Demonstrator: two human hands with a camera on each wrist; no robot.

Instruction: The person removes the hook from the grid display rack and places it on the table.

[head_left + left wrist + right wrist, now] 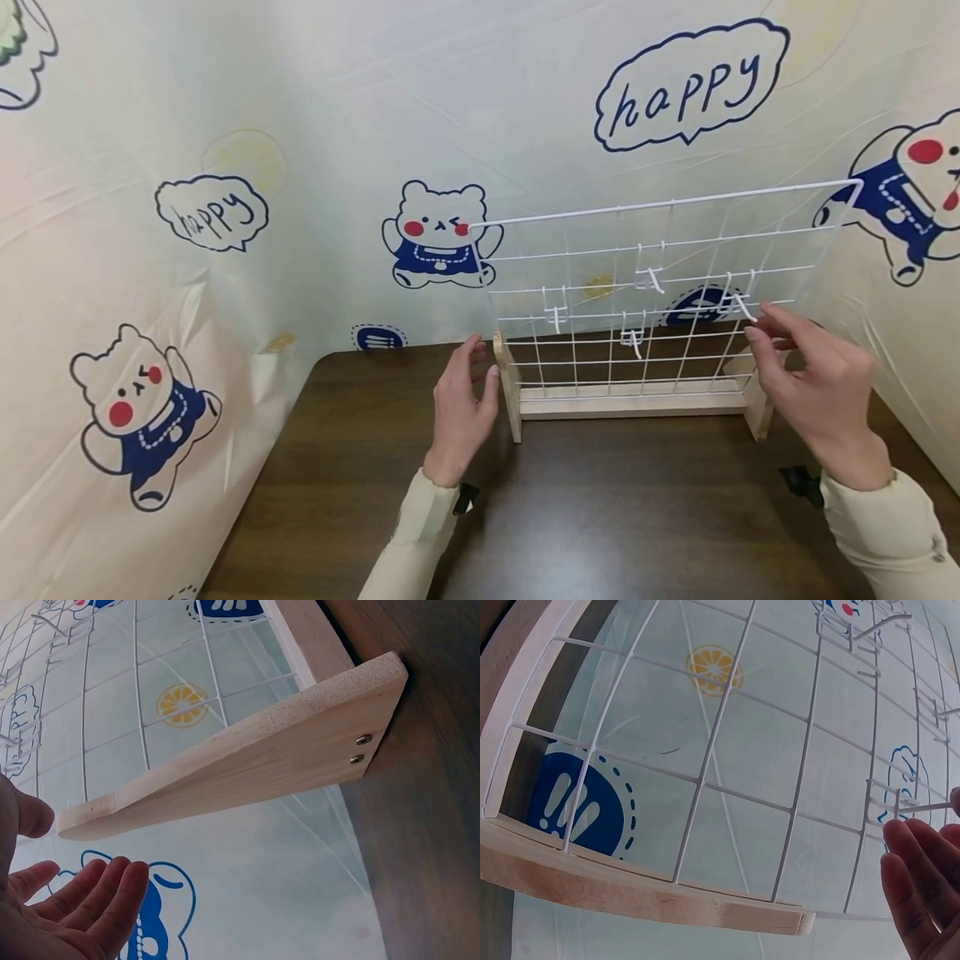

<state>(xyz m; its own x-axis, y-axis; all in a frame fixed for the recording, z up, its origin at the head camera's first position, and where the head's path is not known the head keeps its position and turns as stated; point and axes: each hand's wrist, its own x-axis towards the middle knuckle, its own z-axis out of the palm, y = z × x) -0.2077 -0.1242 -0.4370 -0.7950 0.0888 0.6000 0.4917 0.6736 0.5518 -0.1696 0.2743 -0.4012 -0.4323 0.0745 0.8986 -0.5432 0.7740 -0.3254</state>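
Note:
A white wire grid panel (671, 202) stands upright in a pale wooden base (633, 406). Several white hooks hang on its wires, among them an upper hook (651, 280), a left hook (556, 316) and a lower hook (632, 340). With thumb and fingertips my right hand (821, 387) pinches the outer end of the rightmost hook (919, 808), which sits on the grid. My left hand (459, 412) is beside the left wooden leg (255, 761), fingers spread and relaxed, holding nothing. A small gap shows between that hand and the leg in the left wrist view.
The stand rests on a dark brown wooden table (360, 467). Behind and to both sides hangs a pale cloth (315, 100) printed with cartoon bears and the word "happy". Two metal screws (364, 739) show low on the left leg's outer face.

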